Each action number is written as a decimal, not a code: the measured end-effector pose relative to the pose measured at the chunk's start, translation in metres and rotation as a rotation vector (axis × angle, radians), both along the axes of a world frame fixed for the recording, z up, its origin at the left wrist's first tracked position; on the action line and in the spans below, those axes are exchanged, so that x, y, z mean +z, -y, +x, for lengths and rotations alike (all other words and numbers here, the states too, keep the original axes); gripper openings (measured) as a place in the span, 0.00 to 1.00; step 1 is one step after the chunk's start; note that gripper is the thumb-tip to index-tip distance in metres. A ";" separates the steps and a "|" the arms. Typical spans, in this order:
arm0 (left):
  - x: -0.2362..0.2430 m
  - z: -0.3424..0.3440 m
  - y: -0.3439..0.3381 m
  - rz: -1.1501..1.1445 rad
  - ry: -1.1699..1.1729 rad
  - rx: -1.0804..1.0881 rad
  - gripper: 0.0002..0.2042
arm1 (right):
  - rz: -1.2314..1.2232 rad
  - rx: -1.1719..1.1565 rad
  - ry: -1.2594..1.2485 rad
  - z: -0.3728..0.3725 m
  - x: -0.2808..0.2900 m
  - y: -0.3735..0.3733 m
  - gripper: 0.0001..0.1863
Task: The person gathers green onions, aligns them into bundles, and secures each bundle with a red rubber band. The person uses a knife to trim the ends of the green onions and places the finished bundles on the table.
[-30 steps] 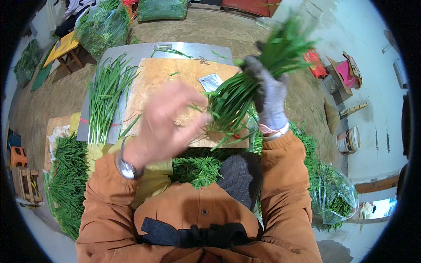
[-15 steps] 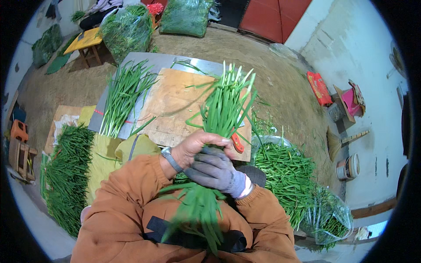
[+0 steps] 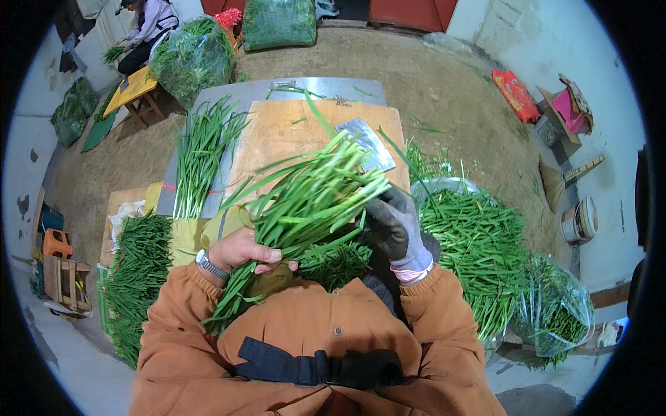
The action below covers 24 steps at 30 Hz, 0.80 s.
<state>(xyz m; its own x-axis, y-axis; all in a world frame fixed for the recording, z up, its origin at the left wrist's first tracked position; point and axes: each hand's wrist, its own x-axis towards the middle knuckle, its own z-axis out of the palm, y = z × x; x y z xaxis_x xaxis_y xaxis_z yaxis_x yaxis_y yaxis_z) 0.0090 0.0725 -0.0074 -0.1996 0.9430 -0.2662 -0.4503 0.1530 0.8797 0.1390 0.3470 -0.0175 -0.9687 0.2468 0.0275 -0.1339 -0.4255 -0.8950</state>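
My left hand (image 3: 243,251), bare and wearing a watch, is closed around the leafy part of a bunch of garlic chives (image 3: 298,197). The bunch slants up to the right, and its pale stem ends reach my right hand (image 3: 399,225). That hand wears a grey glove; its fingers are bent but apart beside the stem ends. Beyond the bunch, a wide cleaver blade (image 3: 368,144) lies on the wooden board (image 3: 277,132), its handle hidden. Another row of chives (image 3: 205,156) lies left of the board. More dark greens (image 3: 336,263) show below the bunch.
A heaped basin of chives (image 3: 472,256) stands at my right, by a plastic bag of greens (image 3: 555,312). More chives (image 3: 135,284) are piled at my left. A person (image 3: 149,31) sits far left behind a yellow stool (image 3: 135,90). A bucket (image 3: 579,220) stands by the wall.
The bunch has tipped from upright to slanting. My right hand has left the middle of the bunch for its stem ends, while my left hand has moved left and lower.
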 end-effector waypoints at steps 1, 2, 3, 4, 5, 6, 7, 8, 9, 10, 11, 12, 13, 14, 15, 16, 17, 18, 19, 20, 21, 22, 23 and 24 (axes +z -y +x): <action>-0.006 0.005 0.003 0.017 0.022 0.045 0.28 | -0.131 -0.032 -0.025 0.003 0.000 0.002 0.14; -0.012 0.010 0.007 0.035 0.043 0.091 0.29 | -0.220 -0.008 -0.001 0.006 -0.001 0.005 0.14; -0.016 0.014 0.011 0.081 0.069 0.133 0.30 | -0.308 0.015 0.019 0.010 0.001 0.007 0.14; -0.019 0.018 0.014 0.057 0.136 0.157 0.32 | -0.349 -0.073 -0.026 0.014 0.003 0.009 0.15; -0.021 0.020 0.017 0.055 0.143 0.212 0.29 | -0.403 -0.119 -0.057 0.019 0.008 0.009 0.14; -0.022 0.024 0.020 0.052 0.151 0.268 0.26 | -0.338 -0.122 -0.155 0.022 0.014 0.005 0.14; -0.021 0.026 0.021 0.062 0.163 0.314 0.24 | -0.274 -0.113 -0.271 0.023 0.022 0.002 0.13; -0.019 0.028 0.023 0.059 0.142 0.346 0.22 | -0.149 -0.195 -0.318 0.030 0.031 0.000 0.14; -0.016 0.029 0.022 0.027 0.095 0.366 0.22 | -0.046 -0.242 -0.224 0.038 0.042 -0.004 0.19; -0.012 0.030 0.020 0.023 0.059 0.374 0.22 | 0.441 -0.271 -0.365 0.036 0.052 -0.010 0.24; -0.009 0.031 0.017 0.052 0.033 0.379 0.22 | 0.903 -0.315 -0.487 0.034 0.061 -0.014 0.30; -0.005 0.032 0.015 0.026 -0.023 0.392 0.22 | 1.205 -0.304 -0.461 0.035 0.068 -0.014 0.34; -0.001 0.034 0.012 -0.010 -0.068 0.384 0.22 | 1.454 -0.347 -0.422 0.035 0.074 -0.013 0.39; 0.002 0.036 0.008 -0.020 -0.108 0.382 0.22 | 1.641 -0.360 -0.380 0.032 0.076 -0.009 0.41; 0.004 0.038 0.005 -0.029 -0.145 0.388 0.22 | 1.767 -0.330 -0.291 0.030 0.077 -0.007 0.40; 0.006 0.042 0.003 -0.075 -0.203 0.390 0.24 | 1.728 -0.362 -0.276 0.026 0.077 -0.007 0.40; 0.007 0.045 0.000 -0.064 -0.233 0.382 0.25 | 1.761 -0.335 -0.248 0.023 0.075 -0.007 0.40; 0.008 0.047 -0.001 -0.042 -0.262 0.371 0.26 | 1.685 -0.434 -0.265 0.021 0.072 -0.010 0.39; 0.008 0.049 -0.003 0.014 -0.283 0.361 0.26 | 1.616 -0.522 -0.244 0.019 0.069 -0.013 0.37; 0.008 0.050 -0.003 -0.004 -0.264 0.368 0.28 | 1.609 -0.494 -0.271 0.020 0.066 -0.019 0.36; 0.009 0.051 -0.004 -0.004 -0.319 0.381 0.28 | 1.546 -0.343 -0.278 0.018 0.061 -0.022 0.36; 0.009 0.051 -0.004 -0.010 -0.390 0.391 0.28 | 1.449 -0.232 -0.281 0.017 0.056 -0.025 0.35; 0.010 0.051 -0.004 -0.057 -0.441 0.404 0.27 | 1.371 -0.124 -0.293 0.015 0.051 -0.028 0.34; 0.010 0.050 -0.004 -0.088 -0.360 0.382 0.26 | 1.247 -0.121 -0.294 0.013 0.045 -0.029 0.31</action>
<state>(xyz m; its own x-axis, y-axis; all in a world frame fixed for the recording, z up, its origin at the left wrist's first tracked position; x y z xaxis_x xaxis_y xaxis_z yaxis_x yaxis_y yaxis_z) 0.0593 0.0762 0.0024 -0.6178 0.7624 -0.1925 -0.1606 0.1173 0.9800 0.1517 0.3759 0.0279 -0.8604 -0.0143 0.5094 -0.3714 0.7020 -0.6077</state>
